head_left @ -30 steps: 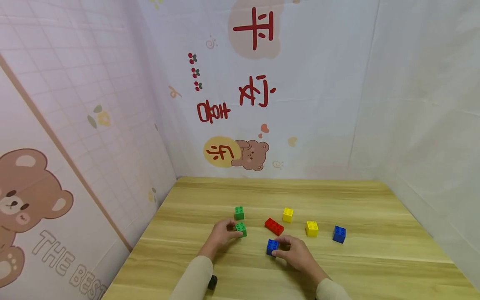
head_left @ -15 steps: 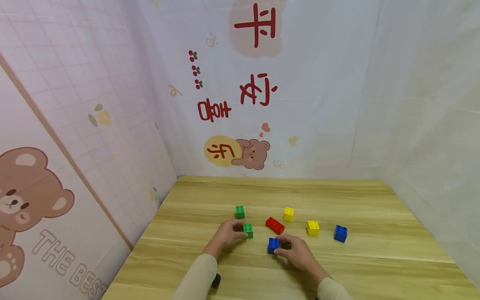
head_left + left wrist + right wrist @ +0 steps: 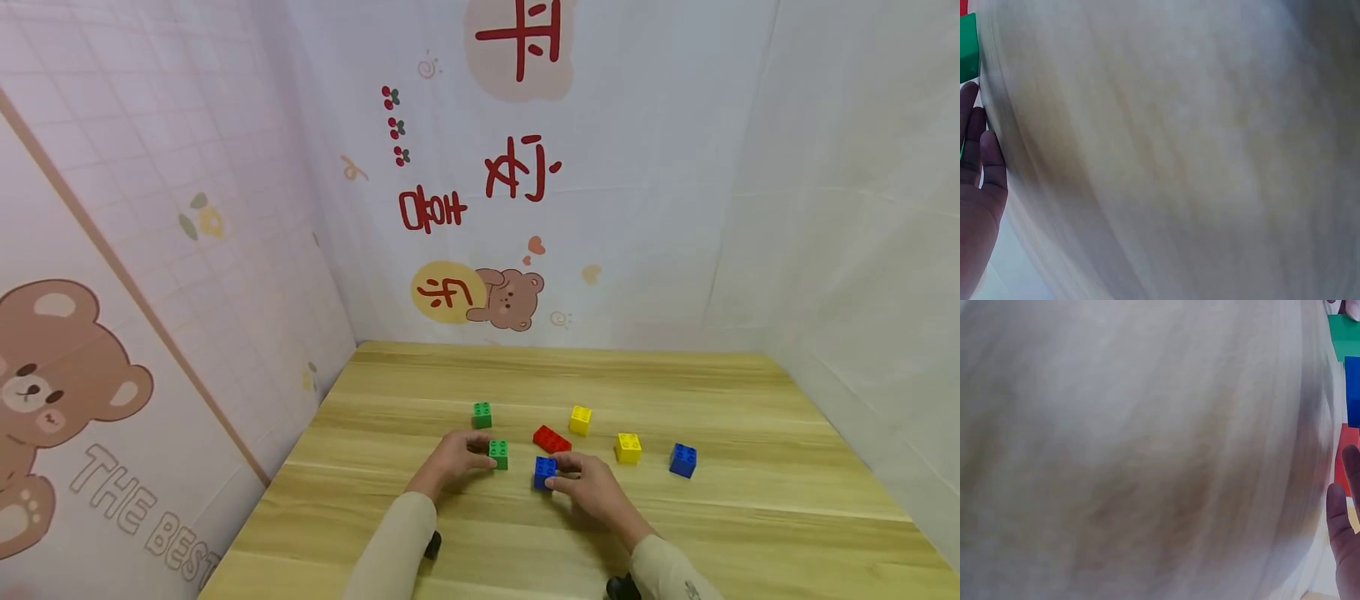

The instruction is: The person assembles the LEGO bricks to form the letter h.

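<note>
My left hand pinches a green building block between thumb and fingers, near the middle of the table. To its right, my right hand grips a blue building block in the same way. A short gap separates these two blocks. In the left wrist view the green block shows at the left edge, beyond the fingertips. The right wrist view has the blue block at its right edge, with part of the green block above it.
Behind the hands lie a red long block and a second green block. Two yellow blocks and another blue block stand farther right on the wooden table. Printed cloth walls enclose the table.
My left hand has carried the green block to the right, toward the blue one. The blue block in my right hand has shifted slightly away from me. The head view has tilted a little.
</note>
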`<state>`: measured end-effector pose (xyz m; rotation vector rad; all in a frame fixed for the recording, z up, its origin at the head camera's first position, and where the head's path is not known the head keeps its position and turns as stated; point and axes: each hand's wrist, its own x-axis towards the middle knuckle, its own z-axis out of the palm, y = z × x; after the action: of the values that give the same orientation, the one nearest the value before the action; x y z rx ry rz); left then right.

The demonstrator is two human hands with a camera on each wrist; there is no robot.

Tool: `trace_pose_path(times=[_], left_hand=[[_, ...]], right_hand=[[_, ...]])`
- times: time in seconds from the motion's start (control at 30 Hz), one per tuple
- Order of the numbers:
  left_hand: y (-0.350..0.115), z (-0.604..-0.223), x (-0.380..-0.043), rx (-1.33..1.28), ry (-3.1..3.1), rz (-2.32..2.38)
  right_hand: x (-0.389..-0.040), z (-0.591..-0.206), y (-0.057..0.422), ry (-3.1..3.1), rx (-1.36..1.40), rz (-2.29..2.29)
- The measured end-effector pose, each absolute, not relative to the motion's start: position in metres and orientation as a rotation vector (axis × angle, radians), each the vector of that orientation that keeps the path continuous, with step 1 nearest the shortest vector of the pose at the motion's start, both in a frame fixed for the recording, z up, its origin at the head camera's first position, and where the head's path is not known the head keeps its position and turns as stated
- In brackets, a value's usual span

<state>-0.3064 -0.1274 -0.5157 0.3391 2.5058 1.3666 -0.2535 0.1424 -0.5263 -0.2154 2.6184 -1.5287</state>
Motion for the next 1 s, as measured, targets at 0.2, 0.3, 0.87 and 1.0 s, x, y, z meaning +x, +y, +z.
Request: trace_pose_path(times=[0.2,0.3,0.87,1.0], left_hand=[[-0.131,-0.514,-0.309,0.303,2.515,1.354],[-0.132,-0.513,-0.31,0.314,2.516,1.364],[-0.13,-0.515,-0.31,0.387,2.501,1.393],[-0.13,-0.516,-0.309,0.387,2.491,1.406]], right_hand=[[-0.265,-0.519,0.131,2.635,-0.225,-1.541],[-0.271,-0.515,0.125,2.679,-0.238,-1.531],[-0.296,-0.505,0.09,2.741,-0.434,-1.562],[-0.299,-0.505,0.082,2.759,-0.439,-1.526]])
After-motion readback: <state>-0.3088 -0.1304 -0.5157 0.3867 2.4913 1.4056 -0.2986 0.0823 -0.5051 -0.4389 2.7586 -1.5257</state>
